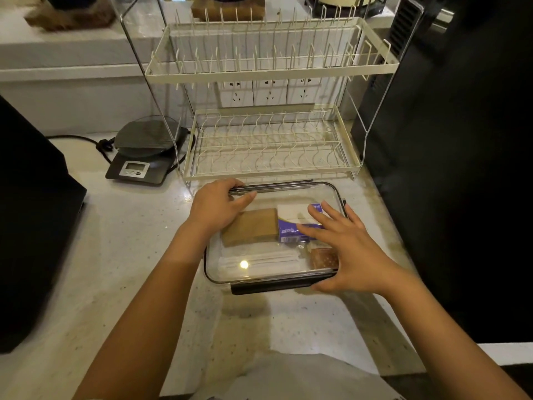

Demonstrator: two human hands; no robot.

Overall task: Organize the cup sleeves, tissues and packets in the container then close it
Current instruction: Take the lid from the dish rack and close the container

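The clear container (271, 272) sits on the bench (138, 255), lid on. The left grip (219, 206) presses its far-left corner, fingers curled over the rim; the right grip (346, 249) lies flat, fingers spread, thumb hooked under the near-right edge. Inside: brown cup sleeves (251, 226), tissues (291, 223), packets (321, 256).

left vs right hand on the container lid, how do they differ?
The left hand is at the far-left corner of the clear lid, fingers curled on the far dark latch bar. The right hand lies flat with fingers spread over the near-right part, thumb at the near latch bar. Left reaches farther from the person; right is closer. Both rest on the lid, with brown cup sleeves visible beneath.
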